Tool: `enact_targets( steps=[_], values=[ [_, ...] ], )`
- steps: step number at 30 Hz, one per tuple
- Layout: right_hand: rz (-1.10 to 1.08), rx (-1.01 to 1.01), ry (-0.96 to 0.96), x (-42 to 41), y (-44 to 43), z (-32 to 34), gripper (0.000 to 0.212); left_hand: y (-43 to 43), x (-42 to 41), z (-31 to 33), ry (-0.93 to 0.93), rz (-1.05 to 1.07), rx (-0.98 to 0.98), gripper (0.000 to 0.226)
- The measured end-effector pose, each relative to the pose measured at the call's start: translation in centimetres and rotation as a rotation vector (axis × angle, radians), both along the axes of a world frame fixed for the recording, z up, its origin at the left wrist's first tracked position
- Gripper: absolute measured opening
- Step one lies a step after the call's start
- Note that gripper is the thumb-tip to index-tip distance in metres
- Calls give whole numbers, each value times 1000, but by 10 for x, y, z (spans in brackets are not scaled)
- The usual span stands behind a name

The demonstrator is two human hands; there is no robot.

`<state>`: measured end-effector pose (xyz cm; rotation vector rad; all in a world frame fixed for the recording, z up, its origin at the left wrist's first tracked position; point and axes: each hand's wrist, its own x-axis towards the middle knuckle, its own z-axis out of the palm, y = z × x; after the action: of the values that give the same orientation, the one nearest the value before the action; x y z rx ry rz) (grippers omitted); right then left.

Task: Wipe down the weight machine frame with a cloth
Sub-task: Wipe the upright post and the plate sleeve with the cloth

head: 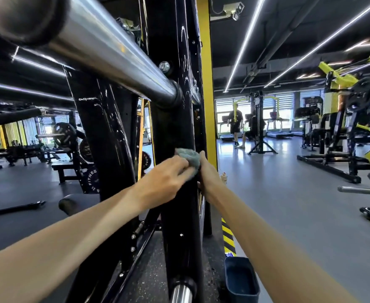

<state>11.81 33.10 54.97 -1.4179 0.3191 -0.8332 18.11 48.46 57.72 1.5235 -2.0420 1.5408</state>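
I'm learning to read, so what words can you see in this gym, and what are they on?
"FITNES": white letters on the black weight plate behind the frame; the rest is hidden.
Smaller plate to its right: lettering too blurred to read.
Nothing else is readable.

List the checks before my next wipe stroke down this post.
1. Left hand holds the cloth: ok, fingers curled over it.
2. Cloth against the post: ok, pressed on its front face.
3. Right hand steadying: ok, grips the post's edge beside the cloth.
4. Post below the cloth: ok, nothing in the way down to the chrome sleeve.
5. Upper post: not ok, white streaks on it.
6. Cloth clean enough: cannot tell.
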Motion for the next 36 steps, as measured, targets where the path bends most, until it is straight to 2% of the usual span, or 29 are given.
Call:
enact_targets(
  steps=[1,2,5,7,10,13,15,17,21,23,25,27,29,31,33,34,36],
  values=[
    [8,-7,10,0,-1,1,55,1,2,9,-52,-8,22,26],
    [13,-18,14,-2,0,4,57,-2,5,21,-19,-3,-35,27],
    [30,-2,-5,-7,4,9,56,-13,6,55,332,-27,-361,37],
    [13,7,2,-9,6,4,52,-18,4,44,433,-37,-414,41],
    [-5,-44,18,-9,6,-16,50,-10,11,-24,357,-83,-314,31],
    [-48,-36,76,-15,9,-46,36,13,21,-113,141,-88,4,19],
    [-18,-50,146,-19,16,-64,35,24,25,-140,69,-79,192,16],
    [-12,-52,186,-24,23,-77,47,25,29,-133,118,-88,153,16],
    [-40,-46,232,-29,35,-92,50,15,26,-109,426,-17,-209,24],
    [-64,-98,261,-33,46,-95,56,12,22,-149,425,-36,-158,22],
    [-97,-145,271,-37,51,-95,66,17,14,-199,311,-56,53,27],
    [-94,-205,249,-39,54,-95,69,25,13,-217,204,-21,196,30],
    [-126,-259,239,-41,55,-92,76,18,11,-196,258,-24,87,27],
    [-160,-312,237,-41,55,-91,76,8,8,-165,422,-26,-168,26],
    [-156,-304,233,-41,56,-91,73,5,6,-169,504,-17,-286,24],
    [-147,-303,235,-42,55,-91,72,6,6,-187,489,-31,-245,25],
    [-136,-304,230,-43,56,-92,67,19,7,-224,384,-55,-42,18]
  ],
)
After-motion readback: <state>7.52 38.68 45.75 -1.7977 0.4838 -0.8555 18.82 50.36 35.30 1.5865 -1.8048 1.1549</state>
